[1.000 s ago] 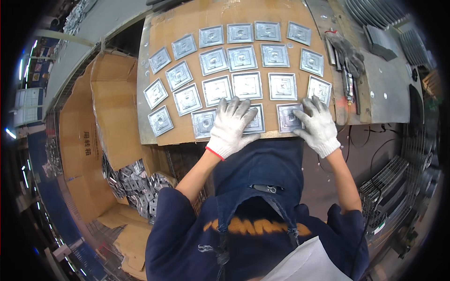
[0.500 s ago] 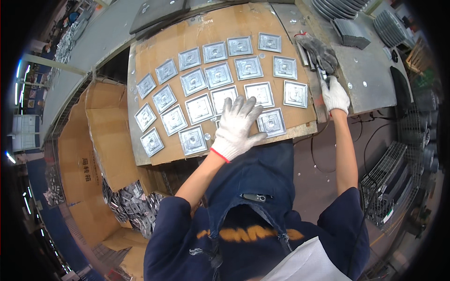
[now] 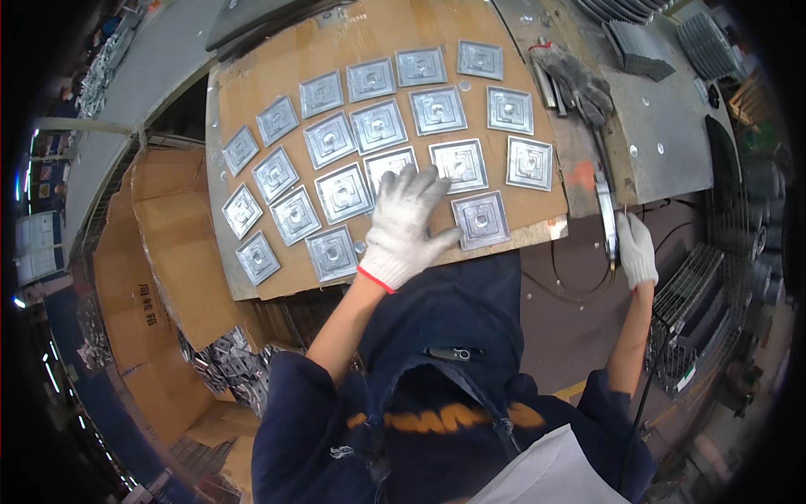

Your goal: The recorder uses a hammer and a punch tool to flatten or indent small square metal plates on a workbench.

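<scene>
My left hand [image 3: 405,223], in a white knitted glove with a red cuff, lies with fingers stretched over the rows of square metal plates. Its fingertips cover part of one plate [image 3: 389,161], and another plate [image 3: 481,220] sits just right of the thumb. The plates have raised rims and a stepped relief in the middle. My right hand [image 3: 636,252], gloved too, is at the table's right front edge, closed at the side of a slim silver hand tool [image 3: 605,210]. The tool has a dark, thin front end and a brass-coloured fitting with a hose; the thumb is hidden.
Brown cardboard [image 3: 420,25] covers the table under the plates. A grey glove [image 3: 579,84] lies on metal bars at the right. Stacked plates [image 3: 638,50] stand behind. A large carton [image 3: 172,244] at the left holds many metal parts [image 3: 231,361]. A wire rack [image 3: 693,315] stands at lower right.
My right hand has moved toward me and to the right, drawing the silver tool from beside the grey glove to the table edge. My left hand stays stretched over the plates.
</scene>
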{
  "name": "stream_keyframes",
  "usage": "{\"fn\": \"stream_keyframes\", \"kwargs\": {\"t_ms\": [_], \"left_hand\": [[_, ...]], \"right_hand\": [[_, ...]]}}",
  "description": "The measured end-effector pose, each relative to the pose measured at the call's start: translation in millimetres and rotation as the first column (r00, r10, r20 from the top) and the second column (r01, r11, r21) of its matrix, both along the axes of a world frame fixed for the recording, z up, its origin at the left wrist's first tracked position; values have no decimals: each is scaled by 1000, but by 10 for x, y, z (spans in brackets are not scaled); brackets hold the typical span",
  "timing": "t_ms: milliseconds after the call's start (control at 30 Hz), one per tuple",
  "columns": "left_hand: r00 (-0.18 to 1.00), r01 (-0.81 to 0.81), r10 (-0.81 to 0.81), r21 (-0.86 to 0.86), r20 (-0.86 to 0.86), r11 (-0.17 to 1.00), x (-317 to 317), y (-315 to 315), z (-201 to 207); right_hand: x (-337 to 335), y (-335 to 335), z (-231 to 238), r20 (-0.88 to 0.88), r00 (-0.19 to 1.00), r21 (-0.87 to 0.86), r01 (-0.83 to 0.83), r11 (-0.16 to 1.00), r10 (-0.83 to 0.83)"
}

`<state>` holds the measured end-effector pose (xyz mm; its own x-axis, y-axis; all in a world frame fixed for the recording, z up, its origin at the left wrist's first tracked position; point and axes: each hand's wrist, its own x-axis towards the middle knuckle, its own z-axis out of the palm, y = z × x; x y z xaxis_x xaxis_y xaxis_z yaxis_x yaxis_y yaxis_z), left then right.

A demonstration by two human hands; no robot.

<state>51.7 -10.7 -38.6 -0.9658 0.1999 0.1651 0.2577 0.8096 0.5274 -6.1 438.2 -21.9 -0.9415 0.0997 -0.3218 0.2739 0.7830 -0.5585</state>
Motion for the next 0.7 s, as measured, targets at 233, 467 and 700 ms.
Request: {"fn": "stream_keyframes", "kwargs": {"t_ms": [233, 467, 700], "left_hand": [[981, 195, -196, -58, -3, 979, -162, 199, -29], [968, 247, -250, -107, -9, 963, -128, 189, -132], [992, 120, -124, -118, -26, 986, -99, 100, -115]], "right_hand": [[775, -496, 5, 146, 909, -749, 359, 557, -390], [560, -1254, -77, 125, 967, -948, 182, -260, 221], [454, -1303, 69, 252, 914, -938, 312, -153, 320]]}}
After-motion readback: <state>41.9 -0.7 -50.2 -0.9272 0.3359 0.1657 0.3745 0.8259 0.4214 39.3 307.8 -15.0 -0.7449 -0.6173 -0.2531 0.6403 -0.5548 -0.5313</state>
